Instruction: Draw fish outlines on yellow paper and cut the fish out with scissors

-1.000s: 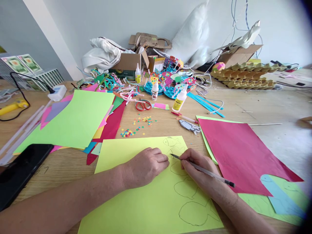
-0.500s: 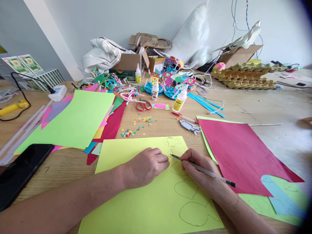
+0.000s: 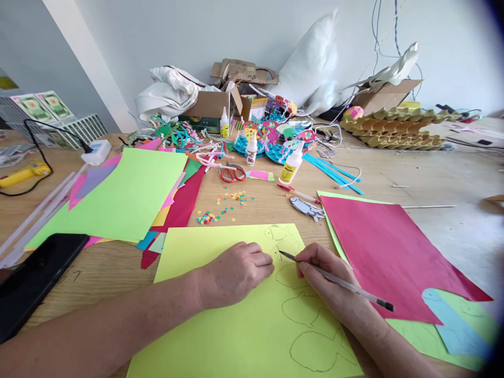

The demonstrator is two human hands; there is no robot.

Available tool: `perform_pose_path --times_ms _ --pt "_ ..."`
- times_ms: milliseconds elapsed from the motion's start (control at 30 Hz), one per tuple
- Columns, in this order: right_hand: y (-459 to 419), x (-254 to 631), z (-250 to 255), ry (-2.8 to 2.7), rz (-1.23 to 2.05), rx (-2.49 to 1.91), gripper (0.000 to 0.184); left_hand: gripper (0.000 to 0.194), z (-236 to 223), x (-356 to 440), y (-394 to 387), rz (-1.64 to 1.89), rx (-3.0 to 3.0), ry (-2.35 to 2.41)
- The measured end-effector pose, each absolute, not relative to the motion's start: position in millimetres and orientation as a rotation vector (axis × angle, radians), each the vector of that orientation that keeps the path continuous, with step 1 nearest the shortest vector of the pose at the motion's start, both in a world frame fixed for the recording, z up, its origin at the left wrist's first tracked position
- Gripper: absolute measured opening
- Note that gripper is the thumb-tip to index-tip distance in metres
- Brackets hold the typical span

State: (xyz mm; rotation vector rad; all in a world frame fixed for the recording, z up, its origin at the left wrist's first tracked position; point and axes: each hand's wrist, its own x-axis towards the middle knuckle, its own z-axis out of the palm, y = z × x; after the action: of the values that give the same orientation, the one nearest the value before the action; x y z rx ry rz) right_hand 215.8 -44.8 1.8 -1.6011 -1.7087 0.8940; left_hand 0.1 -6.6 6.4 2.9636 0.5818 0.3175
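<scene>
A yellow-green sheet of paper point(image 3: 212, 336) lies in front of me, with several fish outlines drawn in a column down its right side. My left hand point(image 3: 240, 273) rests on the sheet, its fingers curled in and close together, left of the drawings. Between the thumb and fingers of my right hand point(image 3: 331, 275) is a clear-barrelled pen point(image 3: 350, 286). The pen's dark tip is at the second fish from the top point(image 3: 289, 247), by its gill line and eye dot. My right hand partly covers the third fish.
A red sheet point(image 3: 389, 252) lies over green paper on the right. Coloured papers point(image 3: 118, 194) and a black phone point(image 3: 39, 278) are to the left. Beyond my sheet are confetti bits point(image 3: 208, 216), a paper fish point(image 3: 307, 207), red-handled scissors point(image 3: 233, 173) and a glue bottle point(image 3: 290, 167).
The pen tip has shifted slightly right from the fish's eye to its gill line, and the pen's rear end has swung right and down. My left hand stays on the paper.
</scene>
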Motion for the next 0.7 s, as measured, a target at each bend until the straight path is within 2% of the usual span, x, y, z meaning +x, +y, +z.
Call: perform_pose_path --times_ms 267,700 --pt "-45.9 210.0 8.9 -1.818 0.94 -1.568 0.008 0.016 6.9 -0.1 -8.7 0.357 2.962 0.633" --pt "-44.7 206.5 14.0 -1.966 0.847 -1.637 0.011 0.023 4.1 -3.6 -4.6 0.394 2.872 0.593"
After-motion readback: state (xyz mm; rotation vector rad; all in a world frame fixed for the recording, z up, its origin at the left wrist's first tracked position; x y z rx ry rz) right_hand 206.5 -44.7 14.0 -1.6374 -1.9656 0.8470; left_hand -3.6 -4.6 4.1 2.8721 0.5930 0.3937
